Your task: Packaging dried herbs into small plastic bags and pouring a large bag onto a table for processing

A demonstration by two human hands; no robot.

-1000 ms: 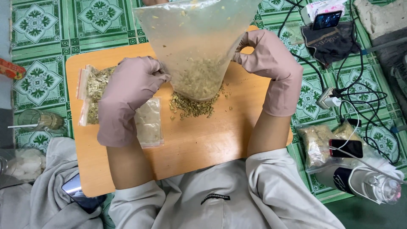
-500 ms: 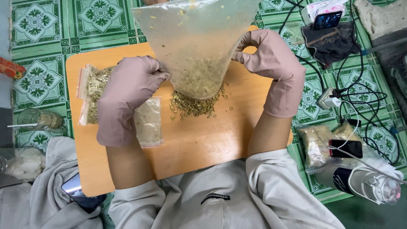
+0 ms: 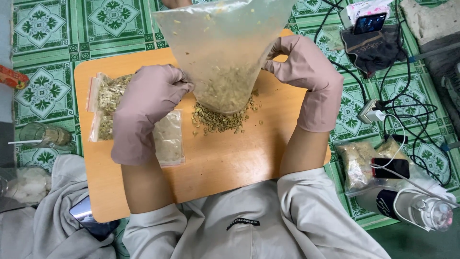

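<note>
While both gloved hands pinch the big clear bag (image 3: 221,52) at its lower sides, its bottom sits on the wooden board (image 3: 215,163) at frame centre, right over a small pile of seeds (image 3: 221,120). Left hand (image 3: 146,108), left of centre, is closed on the bag's lower left edge, fingers curled in. Right hand (image 3: 304,76), upper right of centre, grips the right edge between thumb and fingers, a gap showing in that ring.

Judgement on doing this well:
- Keep the bag low, bottom touching or just above the pile, so seeds don't bounce across the board.
- Keep grip even on both sides; a lopsided pinch likely tips the load to one corner.
- Loose seeds already lie to the right of the pile, near the board's middle. Small, light, they'll roll.
- Small filled pouches (image 3: 103,108) lie at the board's left, partly under the left wrist, and another pouch (image 3: 168,139) just below it. Watch the forearm doesn't drag them.

Can't tell whether the bag's bottom is open or sealed.
</note>
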